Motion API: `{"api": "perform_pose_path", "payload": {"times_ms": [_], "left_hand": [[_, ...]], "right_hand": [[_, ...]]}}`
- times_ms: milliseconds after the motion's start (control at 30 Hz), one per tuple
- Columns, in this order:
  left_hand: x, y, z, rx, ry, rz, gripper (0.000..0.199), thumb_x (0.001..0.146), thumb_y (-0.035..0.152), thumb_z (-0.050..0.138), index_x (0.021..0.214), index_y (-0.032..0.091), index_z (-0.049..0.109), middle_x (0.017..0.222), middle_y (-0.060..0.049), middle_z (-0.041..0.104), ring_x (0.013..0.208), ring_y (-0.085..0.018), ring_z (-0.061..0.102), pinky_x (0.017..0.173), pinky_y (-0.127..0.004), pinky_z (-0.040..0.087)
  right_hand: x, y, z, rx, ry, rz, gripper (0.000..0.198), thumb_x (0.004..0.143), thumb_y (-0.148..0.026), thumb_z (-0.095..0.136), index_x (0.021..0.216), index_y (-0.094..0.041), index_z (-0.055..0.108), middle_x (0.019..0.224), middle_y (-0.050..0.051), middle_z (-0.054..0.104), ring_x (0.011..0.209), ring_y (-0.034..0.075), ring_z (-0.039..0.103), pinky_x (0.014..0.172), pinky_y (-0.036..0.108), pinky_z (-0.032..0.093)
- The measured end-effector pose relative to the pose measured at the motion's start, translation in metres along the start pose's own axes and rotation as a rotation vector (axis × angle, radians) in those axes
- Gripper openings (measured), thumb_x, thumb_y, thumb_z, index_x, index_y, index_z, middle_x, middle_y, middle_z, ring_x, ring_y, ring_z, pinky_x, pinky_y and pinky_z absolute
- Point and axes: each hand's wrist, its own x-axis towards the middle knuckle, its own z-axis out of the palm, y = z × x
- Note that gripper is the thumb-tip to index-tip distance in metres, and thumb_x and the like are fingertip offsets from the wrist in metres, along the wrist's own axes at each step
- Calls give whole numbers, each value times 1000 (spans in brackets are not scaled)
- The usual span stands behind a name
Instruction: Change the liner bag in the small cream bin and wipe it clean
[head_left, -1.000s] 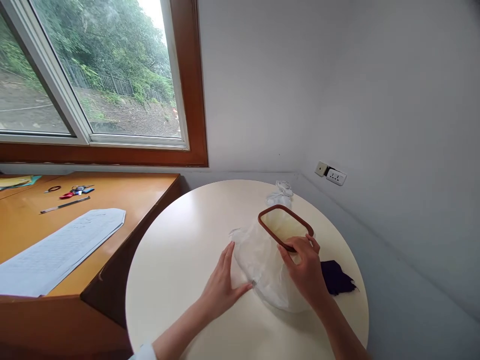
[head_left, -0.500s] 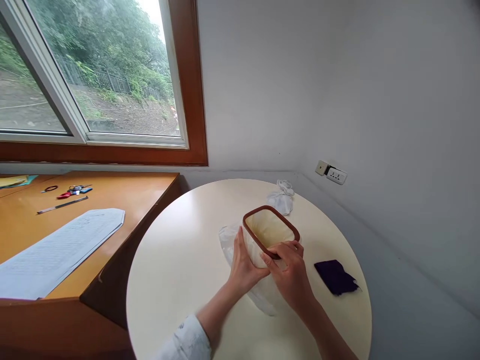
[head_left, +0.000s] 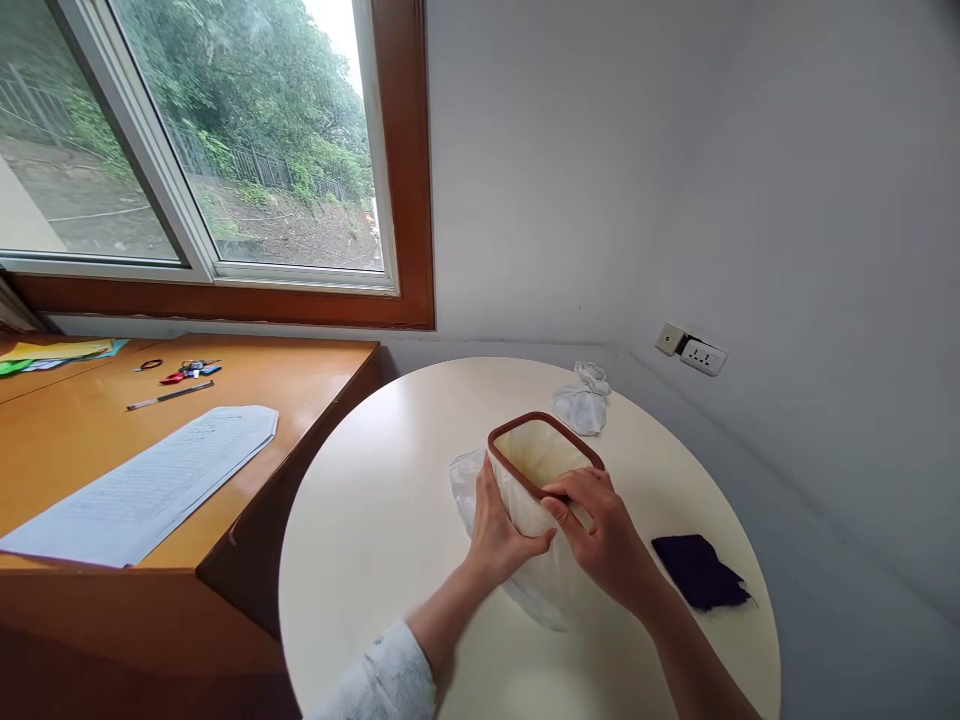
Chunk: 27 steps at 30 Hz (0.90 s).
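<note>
A small trash bin with a brown rim (head_left: 513,474) stands tilted slightly on the round table, lined with a thin plastic bag. The translucent bag (head_left: 466,482) spills out round its sides and spreads over the tabletop. My left hand (head_left: 501,538) wraps the near left side of the bin, thumb across its front and fingers along the wall. At the near right corner, my right hand (head_left: 600,525) pinches the rim, fingertips over the inside edge and thumb outside. The bin's lower part is hidden by the bag and my hands.
A crumpled white plastic bag (head_left: 582,405) lies at the round table's (head_left: 360,560) far edge. A dark purple cloth (head_left: 699,572) is at the right. On the wooden desk (head_left: 315,380) are papers (head_left: 172,480), a pen (head_left: 171,396) and keys (head_left: 196,370).
The camera view has turned a little to the left. Both hands stay on the bin; my right fingers have shifted slightly at the rim.
</note>
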Motion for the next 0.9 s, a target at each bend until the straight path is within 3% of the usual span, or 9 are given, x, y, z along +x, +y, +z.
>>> {"api": "perform_pose_path", "payload": {"times_ms": [200, 433, 700, 800, 900], "left_hand": [[0, -2, -2, 5, -48, -13, 124, 51, 33, 77, 140, 24, -9, 144, -11, 18, 131, -37, 21, 109, -46, 25], [-1, -2, -1, -1, -43, 15, 125, 50, 33, 77, 141, 23, -8, 144, -12, 19, 132, -36, 20, 110, -46, 23], [-2, -7, 1, -83, -96, 2, 127, 51, 31, 79, 140, 25, -11, 143, -13, 20, 132, -35, 20, 110, -46, 21], [-3, -10, 2, -133, -113, 0, 128, 52, 30, 79, 140, 23, -13, 141, -14, 24, 132, -34, 21, 109, -50, 19], [-3, -12, 2, -117, -114, 11, 129, 51, 31, 79, 140, 23, -14, 145, -14, 14, 135, -33, 14, 110, -51, 14]], "right_hand": [[5, -3, -5, 69, 71, 74, 13, 86, -29, 48, 80, -22, 57, 76, 1, 62, 74, 16, 55, 72, 31, 43], [5, -1, -2, 74, 192, 50, 12, 86, -27, 49, 79, -21, 56, 73, 0, 61, 72, 15, 54, 71, 30, 43], [6, -6, -6, -62, 177, -210, 7, 84, -16, 49, 83, -21, 54, 73, 1, 59, 72, 16, 53, 73, 34, 41], [4, 3, -12, -91, 282, -203, 6, 84, -19, 49, 84, -21, 55, 76, 2, 61, 75, 17, 56, 74, 35, 41], [-4, 21, -16, -99, 418, -99, 5, 84, -23, 51, 83, -21, 55, 76, 3, 61, 76, 18, 56, 74, 34, 42]]}}
